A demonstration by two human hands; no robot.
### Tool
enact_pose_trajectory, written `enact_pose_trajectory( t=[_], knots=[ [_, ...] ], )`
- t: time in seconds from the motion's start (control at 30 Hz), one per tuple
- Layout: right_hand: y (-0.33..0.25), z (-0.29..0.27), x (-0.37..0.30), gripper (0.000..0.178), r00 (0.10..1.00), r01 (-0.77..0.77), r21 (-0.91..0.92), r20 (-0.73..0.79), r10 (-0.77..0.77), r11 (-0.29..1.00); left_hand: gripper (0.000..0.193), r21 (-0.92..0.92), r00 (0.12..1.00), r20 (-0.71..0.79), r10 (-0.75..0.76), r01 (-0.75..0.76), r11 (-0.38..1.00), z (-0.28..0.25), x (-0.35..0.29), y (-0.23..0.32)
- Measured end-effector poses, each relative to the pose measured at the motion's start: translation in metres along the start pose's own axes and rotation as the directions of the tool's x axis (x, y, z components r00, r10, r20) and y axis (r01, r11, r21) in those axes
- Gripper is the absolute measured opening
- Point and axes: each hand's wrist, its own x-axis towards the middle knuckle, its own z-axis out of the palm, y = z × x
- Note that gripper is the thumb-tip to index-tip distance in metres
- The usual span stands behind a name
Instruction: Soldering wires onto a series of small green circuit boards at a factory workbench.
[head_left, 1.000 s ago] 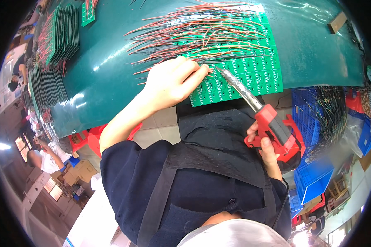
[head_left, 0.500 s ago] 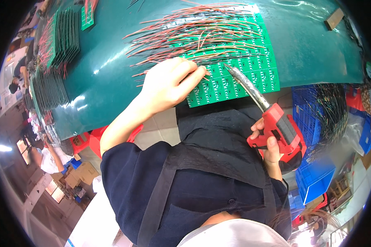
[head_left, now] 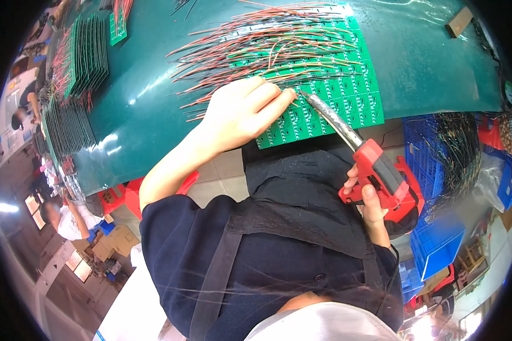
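A green circuit board panel (head_left: 355,102), divided into many small units, lies at the table's front edge. Red and black wires (head_left: 267,48) run across its far rows and stick out past its left side. Over the panel's left part, my left hand (head_left: 242,111) pinches a thin wire, its end mostly hidden by the fingers. My right hand (head_left: 370,199) grips a red soldering gun (head_left: 384,179) by its handle, the trigger side toward my fingers. Its long metal tip slants far and left, ending at the board just right of my left fingertips.
Stacks of wired green boards (head_left: 88,57) stand on the table (head_left: 142,136) at far left. A small wooden block (head_left: 459,23) lies at far right. Below the right edge, a blue crate (head_left: 421,153) stands beside a bundle of dark wires (head_left: 458,153). Other people work at left.
My left hand has moved slightly right along the board. The soldering gun has shifted a little left and its tip now lies closer to my left fingertips.
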Motion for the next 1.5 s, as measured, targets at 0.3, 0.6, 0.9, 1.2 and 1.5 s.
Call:
enact_pose_trajectory(
  t=[0.3,0.6,0.9,1.2,1.5],
  knots=[
    [0.002,-0.001,0.0,0.05,1.0,-0.015,0.023,0.009,0.015,1.0,0.031,-0.024,0.999,-0.033,0.014,-0.015,1.0,0.005,-0.004,-0.004],
    [-0.003,0.002,0.007,0.051,0.995,0.065,0.025,0.08,-0.067,0.998,0.029,0.025,1.0,-0.005,-0.004,0.004,1.0,0.004,0.0,-0.001],
    [0.001,-0.002,0.002,0.051,0.999,-0.031,-0.051,0.023,0.033,0.998,0.028,0.014,0.999,-0.033,-0.004,0.005,1.0,0.006,0.0,-0.001],
    [-0.003,0.002,0.007,0.05,0.992,0.124,0.032,-0.004,-0.124,0.992,0.027,0.066,0.998,-0.063,0.013,-0.009,0.998,0.01,-0.002,-0.002],
    [-0.005,0.002,0.007,0.051,0.992,0.123,0.052,-0.008,-0.123,0.991,0.027,0.079,0.999,-0.046,0.008,-0.005,0.997,0.009,0.0,0.0]
  ],
)
